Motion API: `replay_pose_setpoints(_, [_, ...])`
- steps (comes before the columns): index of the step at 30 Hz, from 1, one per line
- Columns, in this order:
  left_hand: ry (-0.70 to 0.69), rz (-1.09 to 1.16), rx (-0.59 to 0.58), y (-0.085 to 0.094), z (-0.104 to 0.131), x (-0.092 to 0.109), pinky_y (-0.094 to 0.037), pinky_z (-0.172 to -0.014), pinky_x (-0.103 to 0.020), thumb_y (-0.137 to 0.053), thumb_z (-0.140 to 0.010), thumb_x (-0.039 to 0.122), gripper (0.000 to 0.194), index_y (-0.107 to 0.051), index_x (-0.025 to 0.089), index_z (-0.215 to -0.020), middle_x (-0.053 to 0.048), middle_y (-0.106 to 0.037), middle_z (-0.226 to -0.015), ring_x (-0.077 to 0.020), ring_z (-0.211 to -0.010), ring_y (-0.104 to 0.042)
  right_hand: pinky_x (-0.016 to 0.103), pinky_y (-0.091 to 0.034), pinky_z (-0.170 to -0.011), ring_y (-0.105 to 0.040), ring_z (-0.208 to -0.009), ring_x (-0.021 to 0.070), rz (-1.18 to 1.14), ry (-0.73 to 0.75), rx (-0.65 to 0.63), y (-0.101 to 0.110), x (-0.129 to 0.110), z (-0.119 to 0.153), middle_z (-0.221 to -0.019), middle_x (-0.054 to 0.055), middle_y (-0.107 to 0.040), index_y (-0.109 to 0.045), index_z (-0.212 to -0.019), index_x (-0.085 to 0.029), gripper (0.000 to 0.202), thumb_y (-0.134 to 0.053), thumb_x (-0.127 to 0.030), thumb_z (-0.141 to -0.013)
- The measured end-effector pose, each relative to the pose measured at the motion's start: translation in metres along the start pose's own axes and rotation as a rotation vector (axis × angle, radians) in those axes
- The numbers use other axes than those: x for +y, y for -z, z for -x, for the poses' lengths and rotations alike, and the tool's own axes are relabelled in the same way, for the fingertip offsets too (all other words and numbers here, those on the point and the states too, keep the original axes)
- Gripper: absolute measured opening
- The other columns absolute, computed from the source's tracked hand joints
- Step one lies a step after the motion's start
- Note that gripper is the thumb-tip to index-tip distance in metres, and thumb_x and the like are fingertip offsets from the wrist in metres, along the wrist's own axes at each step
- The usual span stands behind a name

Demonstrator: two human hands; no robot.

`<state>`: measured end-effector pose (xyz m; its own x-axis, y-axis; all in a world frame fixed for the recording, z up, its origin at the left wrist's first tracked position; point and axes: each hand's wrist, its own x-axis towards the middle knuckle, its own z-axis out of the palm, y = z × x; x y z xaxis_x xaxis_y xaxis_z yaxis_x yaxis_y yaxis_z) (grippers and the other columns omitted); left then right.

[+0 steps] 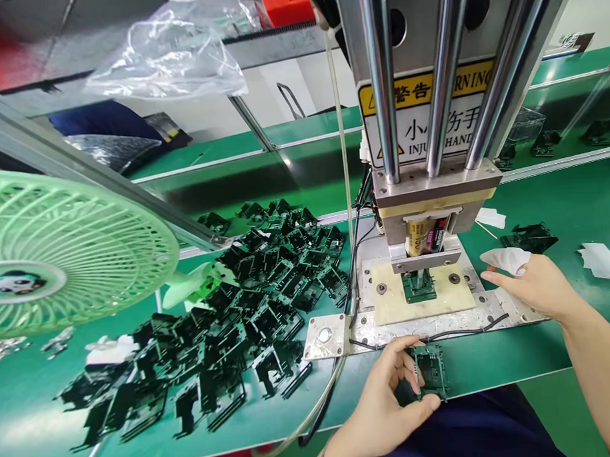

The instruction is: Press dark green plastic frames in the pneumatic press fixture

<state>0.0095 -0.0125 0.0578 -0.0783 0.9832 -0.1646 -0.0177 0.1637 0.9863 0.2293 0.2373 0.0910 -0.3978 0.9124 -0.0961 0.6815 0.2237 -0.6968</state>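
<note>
A: Head view, item one, left hand?
B: We list the left hand (394,399) reaching in from the bottom edge, palm turned inward, fingers curled behind a dark green frame (431,371) and thumb along its lower edge; closed on it, just over the bench's near edge

A: Item two, right hand?
B: We enter the right hand (532,284) at the press's right side, forearm slanting up from the lower right, a white covering (506,260) over its forefinger end; thumb and forefinger stand slightly parted, and we see nothing gripped between them

A: And the press?
B: We record one press (436,190) with upright steel rods and a yellow-and-white warning sign (415,91); below its head, a second green frame (420,288) sits on a cream plate (390,309)

A: Surface?
B: One green bench (500,365); a heap of dark frames (271,276) left of the press; one loose dark frame (530,237) beyond the right hand; a white scrap (604,261) at far right

A: Room?
B: We note a pale green fan (85,243) at left, a clear plastic bag (169,53) above, a red container (284,6) at the top, and a green shelf (306,127) behind the bench
</note>
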Motion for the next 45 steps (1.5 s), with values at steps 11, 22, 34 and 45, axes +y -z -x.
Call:
replay_pose_setpoints(11, [0.042, -0.006, -0.02, 0.002, -0.001, 0.001, -0.045, -0.08, -0.033, -0.076, -0.079, 0.028, 0.06, -0.045, 0.02, -0.13, 0.0, -0.051, -0.088, -0.0166, -0.083, -0.055, 0.047, -0.056, -0.079, -0.07, -0.096, 0.0374, -0.005, 0.037, 0.008, 0.001, -0.004, -0.001, -0.095, 0.007, -0.076, -0.075, -0.095, -0.023, 0.053, -0.06, -0.067, -0.069])
replay_pose_setpoints(22, [0.04, 0.016, -0.03, 0.001, -0.003, 0.001, -0.043, -0.08, -0.034, -0.076, -0.078, 0.029, 0.061, -0.045, 0.02, -0.13, 0.0, -0.049, -0.089, -0.0165, -0.083, -0.053, 0.047, -0.056, -0.084, -0.07, -0.092, 0.0367, -0.041, 0.014, -0.004, 0.002, -0.012, 0.001, -0.09, 0.007, -0.076, -0.073, -0.09, -0.022, 0.052, -0.061, -0.066, -0.065])
replay_pose_setpoints(34, [0.033, 0.022, -0.031, 0.002, -0.002, 0.003, -0.043, -0.081, -0.034, -0.077, -0.079, 0.028, 0.059, -0.046, 0.021, -0.129, 0.0, -0.049, -0.089, -0.0161, -0.083, -0.052, 0.047, -0.057, -0.087, -0.07, -0.098, 0.0364, -0.048, 0.056, 0.005, 0.001, -0.009, 0.0, -0.095, 0.007, -0.076, -0.075, -0.099, -0.021, 0.055, -0.062, -0.063, -0.067])
replay_pose_setpoints(45, [0.032, 0.026, -0.024, 0.001, -0.003, 0.0, -0.045, -0.081, -0.034, -0.078, -0.078, 0.027, 0.061, -0.047, 0.022, -0.131, -0.001, -0.05, -0.091, -0.0162, -0.083, -0.054, 0.044, -0.059, -0.082, -0.071, -0.093, 0.0353, -0.006, 0.095, 0.041, -0.002, 0.006, -0.002, -0.091, 0.007, -0.075, -0.076, -0.098, -0.023, 0.047, -0.066, -0.061, -0.072])
